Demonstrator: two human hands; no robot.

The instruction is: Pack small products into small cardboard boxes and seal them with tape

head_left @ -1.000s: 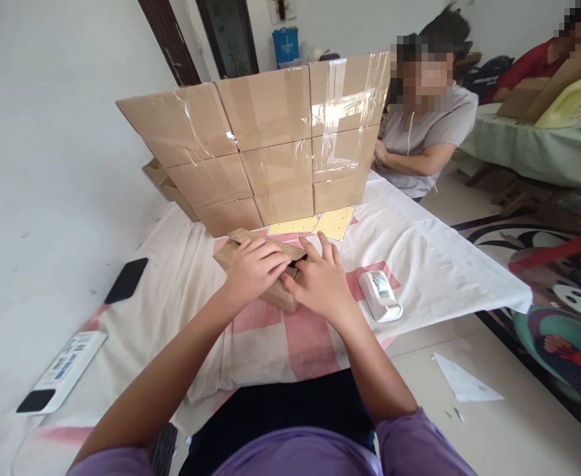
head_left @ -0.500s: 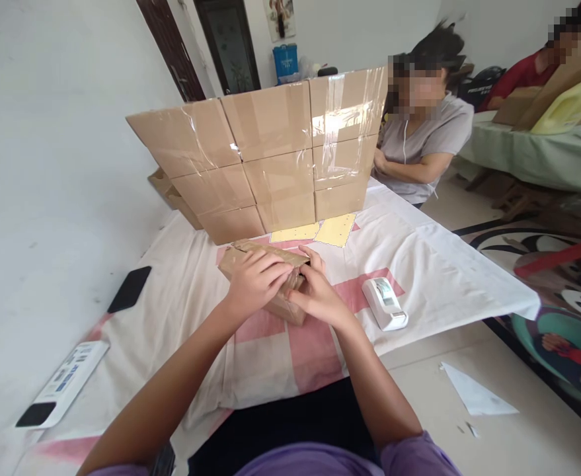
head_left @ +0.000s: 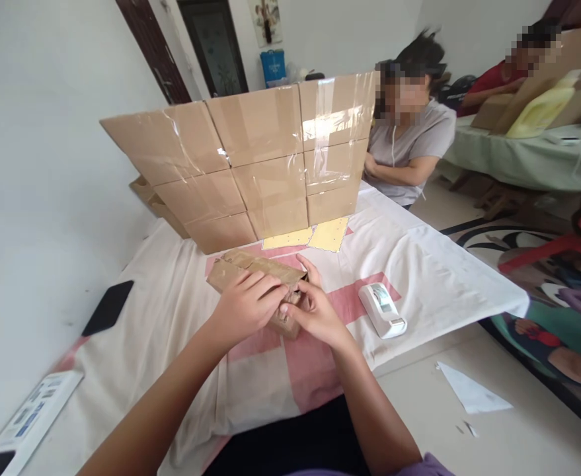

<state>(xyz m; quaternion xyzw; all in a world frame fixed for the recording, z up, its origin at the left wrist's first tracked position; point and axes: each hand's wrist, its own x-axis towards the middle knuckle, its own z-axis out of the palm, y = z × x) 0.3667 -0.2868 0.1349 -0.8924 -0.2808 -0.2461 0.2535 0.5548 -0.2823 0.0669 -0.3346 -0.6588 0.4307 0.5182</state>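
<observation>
A small brown cardboard box (head_left: 231,266) with clear tape on it lies at an angle on the cloth in front of me. My left hand (head_left: 253,301) rests over its near side, fingers bent toward the right end. At that end my right hand (head_left: 314,307) grips the edge, with its thumb in front and fingers behind. The fingertips of both hands meet at the crumpled tape and flap there; the exact pinch is partly hidden. A white tape dispenser (head_left: 383,311) stands to the right of my right hand.
A tall wall of taped cardboard panels (head_left: 270,158) stands behind the box, with yellow sheets (head_left: 327,235) at its foot. A black phone-like slab (head_left: 108,308) and a white power strip (head_left: 32,413) lie left. Across the table sits a person (head_left: 412,145).
The view has shifted slightly, moving the scene leftward and the near objects a little lower. Both hands stay at the box's right end, with only small finger movements.
</observation>
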